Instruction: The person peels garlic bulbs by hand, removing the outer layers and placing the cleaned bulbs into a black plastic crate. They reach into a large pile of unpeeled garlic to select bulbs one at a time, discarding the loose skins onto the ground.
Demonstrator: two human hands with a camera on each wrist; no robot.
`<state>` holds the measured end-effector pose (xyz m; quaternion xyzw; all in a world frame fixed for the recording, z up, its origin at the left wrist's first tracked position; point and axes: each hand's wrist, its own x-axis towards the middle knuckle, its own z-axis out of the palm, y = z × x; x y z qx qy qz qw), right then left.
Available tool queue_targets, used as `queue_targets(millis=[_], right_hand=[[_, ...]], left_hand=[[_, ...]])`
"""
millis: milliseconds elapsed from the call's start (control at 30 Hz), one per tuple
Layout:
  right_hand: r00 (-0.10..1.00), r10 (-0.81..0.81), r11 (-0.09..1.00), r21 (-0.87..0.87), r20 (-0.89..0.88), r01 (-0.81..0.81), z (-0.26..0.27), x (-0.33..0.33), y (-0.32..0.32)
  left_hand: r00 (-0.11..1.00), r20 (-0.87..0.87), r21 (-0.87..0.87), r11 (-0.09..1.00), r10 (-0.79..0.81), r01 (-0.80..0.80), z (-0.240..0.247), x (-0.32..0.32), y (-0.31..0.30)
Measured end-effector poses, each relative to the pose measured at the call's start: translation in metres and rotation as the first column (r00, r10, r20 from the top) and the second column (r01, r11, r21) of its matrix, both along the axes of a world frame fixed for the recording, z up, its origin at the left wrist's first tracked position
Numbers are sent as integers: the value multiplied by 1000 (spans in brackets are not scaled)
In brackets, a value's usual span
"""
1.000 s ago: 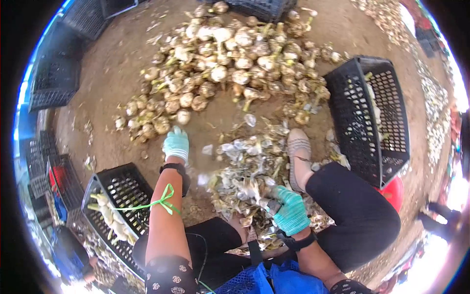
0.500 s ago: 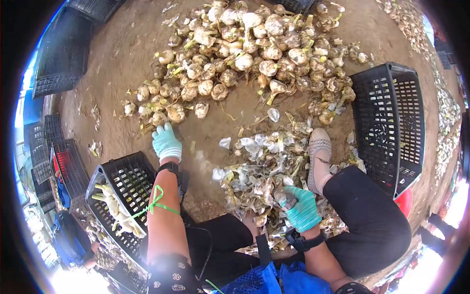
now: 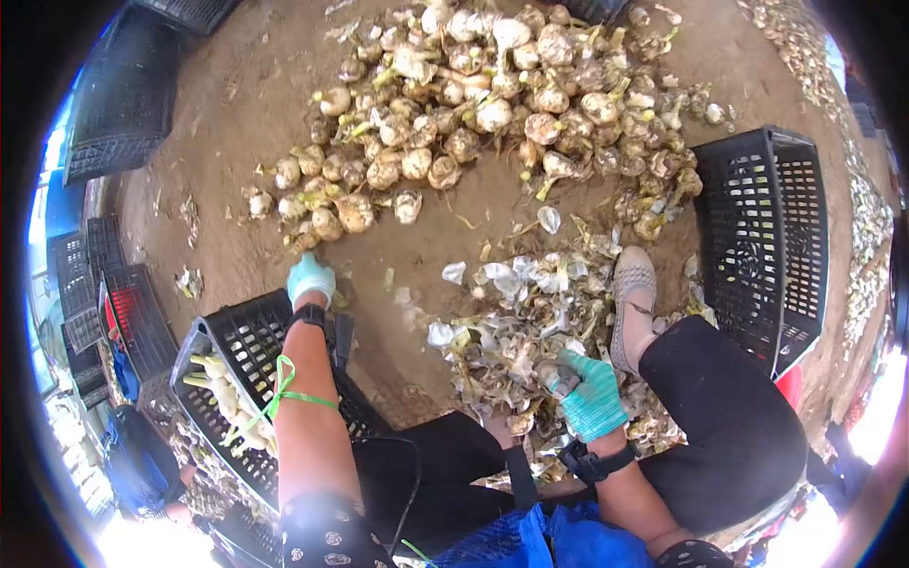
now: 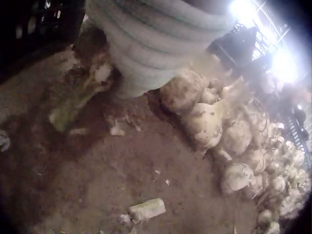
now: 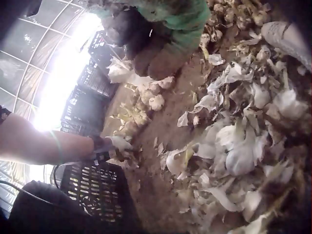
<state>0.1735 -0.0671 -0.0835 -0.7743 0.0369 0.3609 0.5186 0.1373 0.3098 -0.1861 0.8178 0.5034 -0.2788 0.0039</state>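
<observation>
My left hand, in a pale green glove, is low at the left end of a heap of soil-stained garlic bulbs, beside the crate corner. In the left wrist view its glove hides the fingers; two bulbs lie close by and a green-stemmed piece is under its edge. Over a pile of loose garlic skins I hold my right hand, in a green glove. The dark, dirty fingertips are curled in; whether they grip anything I cannot tell.
A black crate at my left holds white cleaned garlic with stems. Another black crate stands at the right, past my shoe. More crates are stacked far left, near a person in blue.
My left hand has drawn back and left from the garlic heap toward the crate, its spread fingers now bent down. The right hand keeps its place over the skins. The view has shifted.
</observation>
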Motion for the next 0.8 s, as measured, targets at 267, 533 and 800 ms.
queue_targets(millis=[267, 533, 800], right_hand=[[935, -240, 874, 361, -261, 325, 12, -5, 2], [774, -127, 991, 54, 621, 119, 34, -1, -24], [862, -336, 930, 276, 378, 241, 66, -11, -59]], left_hand=[[550, 113, -925, 289, 827, -245, 51, 22, -78], [764, 644, -719, 378, 45, 583, 150, 43, -250], [433, 855, -206, 577, -287, 791, 218, -6, -300]])
